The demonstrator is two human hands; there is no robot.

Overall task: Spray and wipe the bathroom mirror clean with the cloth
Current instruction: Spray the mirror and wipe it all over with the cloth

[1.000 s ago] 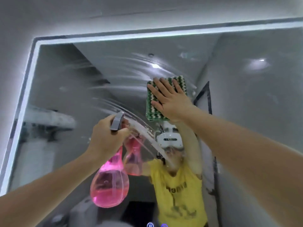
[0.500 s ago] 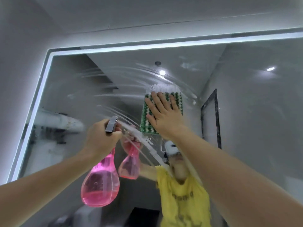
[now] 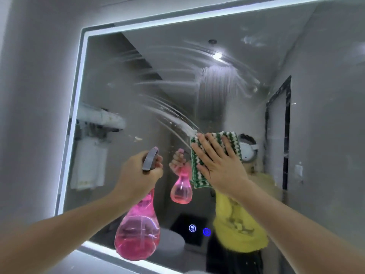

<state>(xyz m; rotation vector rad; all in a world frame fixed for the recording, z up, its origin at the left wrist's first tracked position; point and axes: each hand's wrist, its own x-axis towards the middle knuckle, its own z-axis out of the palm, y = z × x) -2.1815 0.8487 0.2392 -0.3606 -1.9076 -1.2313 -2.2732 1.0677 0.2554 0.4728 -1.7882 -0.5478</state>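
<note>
The bathroom mirror (image 3: 122, 80) fills the wall ahead, framed by a lit white strip. Curved wet streaks (image 3: 177, 56) and a straight downward smear mark its upper middle. My right hand (image 3: 219, 165) presses a green-and-white striped cloth (image 3: 234, 140) flat against the glass at mid height, fingers straight and spread. My left hand (image 3: 138, 173) grips the neck and grey trigger of a pink spray bottle (image 3: 138, 238), held just in front of the mirror, left of the cloth. The bottle hangs down with pink liquid in its bulb.
Two lit blue touch icons (image 3: 199, 230) glow near the mirror's lower edge. The grey wall (image 3: 35, 95) borders the mirror on the left. The mirror reflects a person in a yellow shirt, a towel rack and a dark door frame.
My right hand has slid the cloth straight down the glass, leaving a vertical wet smear above it. The view has dropped to show the mirror's lower edge. The left hand holds the bottle as before.
</note>
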